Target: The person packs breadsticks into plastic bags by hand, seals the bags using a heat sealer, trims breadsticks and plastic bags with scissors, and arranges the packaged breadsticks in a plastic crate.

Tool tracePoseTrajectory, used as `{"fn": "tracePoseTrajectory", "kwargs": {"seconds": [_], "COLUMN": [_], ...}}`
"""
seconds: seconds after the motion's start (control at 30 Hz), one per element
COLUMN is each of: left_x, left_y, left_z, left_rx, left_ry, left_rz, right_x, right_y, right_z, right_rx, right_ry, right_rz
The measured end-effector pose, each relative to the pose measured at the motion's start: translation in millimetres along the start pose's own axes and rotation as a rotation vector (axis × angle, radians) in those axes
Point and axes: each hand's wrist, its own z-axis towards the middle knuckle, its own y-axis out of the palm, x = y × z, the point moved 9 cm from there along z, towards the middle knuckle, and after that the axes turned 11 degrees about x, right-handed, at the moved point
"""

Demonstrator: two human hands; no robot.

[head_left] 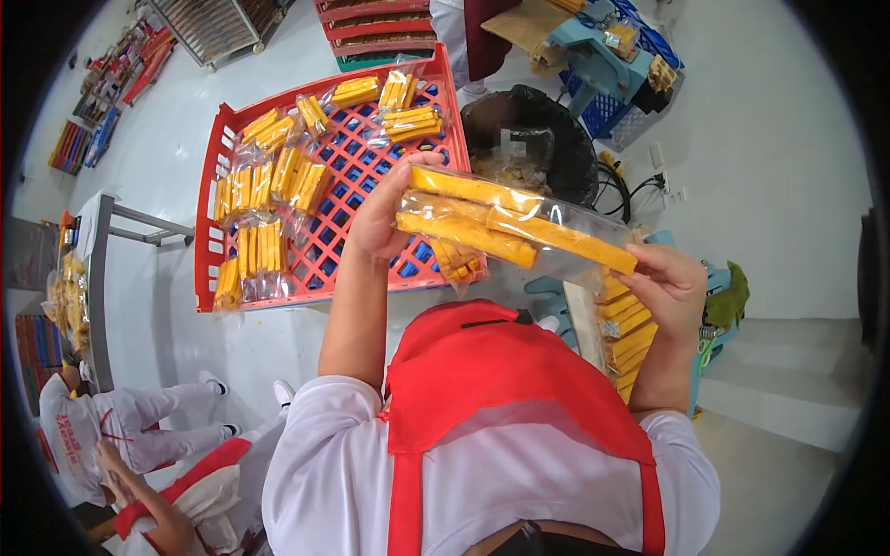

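Observation:
A clear plastic bag of yellow sticks [473, 231] is stretched between my two hands in front of the red apron. My left hand [385, 211] is closed on the end with the sticks packed together, its thumb along the near side. At the other end, the fingers of my right hand [669, 285] pinch the clear plastic, where one stick lies further along than the others. Below my left hand is a red crate [209, 269] with a lattice bottom, holding several similar bags of sticks [262, 248]. Another bag [458, 261] lies in its near right corner, partly under the held bag.
A bin with a black liner [482, 120] stands beyond the held bag. Light-blue equipment [579, 42] is at the upper right. More yellow packs [626, 324] lie by my right forearm. Co-workers [139, 417] are at the lower left, near a metal table [97, 296].

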Motion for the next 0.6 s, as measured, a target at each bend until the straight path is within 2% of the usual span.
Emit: {"fn": "tracePoseTrajectory", "kwargs": {"seconds": [0.1,0.2,0.27,0.33,0.4,0.47,0.53,0.6], "left_x": [-2,-15,-16,-17,-18,-19,-21,-30], "left_y": [5,15,11,8,10,23,21,7], "left_z": [-1,-1,2,4,4,3,8,16], "left_rx": [0.015,-0.019,-0.004,-0.03,-0.05,-0.139,-0.09,-0.008], "left_ry": [-0.026,-0.044,-0.046,-0.051,-0.058,-0.005,-0.042,-0.155], "left_rz": [0.051,0.111,0.135,0.129,0.084,0.198,0.219,0.05], "right_x": [-1,22,33,27,32,47,49,45], "right_y": [9,32,37,39,44,52,56,52], "right_z": [0,-8,-10,-2,6,17,28,43], "right_rx": [-0.08,-0.153,-0.091,-0.089,-0.069,-0.016,0.02,0.03], "right_ry": [-0.02,0.074,0.197,0.179,0.254,0.238,0.255,0.232], "right_rz": [-0.074,-0.025,0.232,0.218,0.129,0.114,0.255,0.16]}}
